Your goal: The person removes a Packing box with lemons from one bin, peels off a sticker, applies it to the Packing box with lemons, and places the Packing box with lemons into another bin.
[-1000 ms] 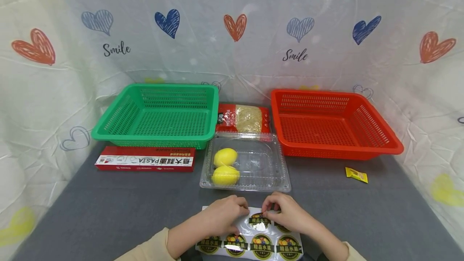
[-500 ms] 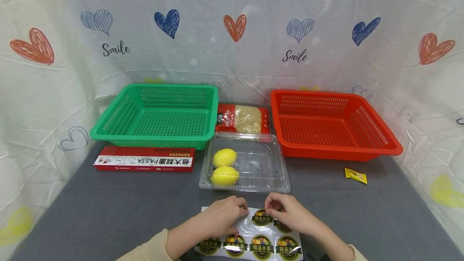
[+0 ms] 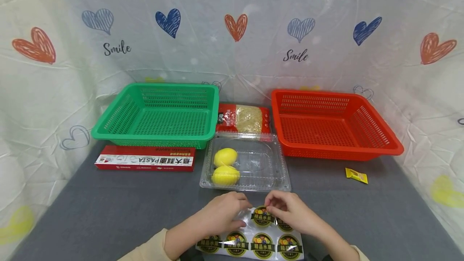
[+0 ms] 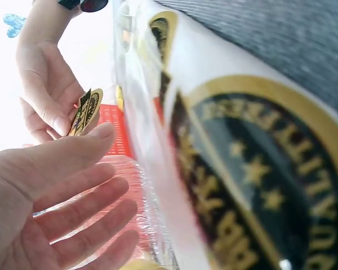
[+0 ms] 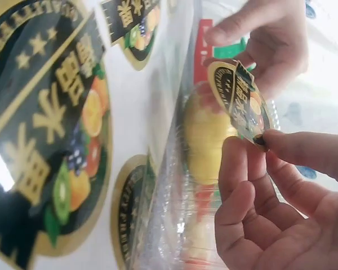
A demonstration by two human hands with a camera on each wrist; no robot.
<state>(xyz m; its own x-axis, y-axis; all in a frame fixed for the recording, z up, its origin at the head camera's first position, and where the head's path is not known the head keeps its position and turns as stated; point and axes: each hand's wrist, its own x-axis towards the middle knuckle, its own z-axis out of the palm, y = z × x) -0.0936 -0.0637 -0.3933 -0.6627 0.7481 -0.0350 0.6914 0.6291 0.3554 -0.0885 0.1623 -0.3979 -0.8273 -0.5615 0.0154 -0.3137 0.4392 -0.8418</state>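
Note:
My right hand [image 3: 291,212] pinches the edge of a round black-and-gold fruit sticker [image 3: 262,217] between thumb and fingertips. In the right wrist view this sticker [image 5: 236,101] stands free of the sheet, tilted on its edge. Beneath both hands lies a glossy white sticker sheet [image 3: 248,227] with several more round stickers along its near side. My left hand [image 3: 222,214] hovers at the sheet's left part; in the left wrist view its fingers are spread and hold nothing. Just beyond the hands sits a clear plastic clamshell box [image 3: 255,164] with two lemons [image 3: 225,175] visible in its left side.
A green basket [image 3: 156,137] stands at the back left, with a red pasta box [image 3: 145,158] in front of it. The red basket [image 3: 340,152] is at the back right, near a small yellow packet [image 3: 357,175]. Between the baskets lies a red bag [image 3: 248,119].
The sticker in my right hand has come up off the sheet. My left hand has shifted slightly forward, and its thumb has lifted from the sheet.

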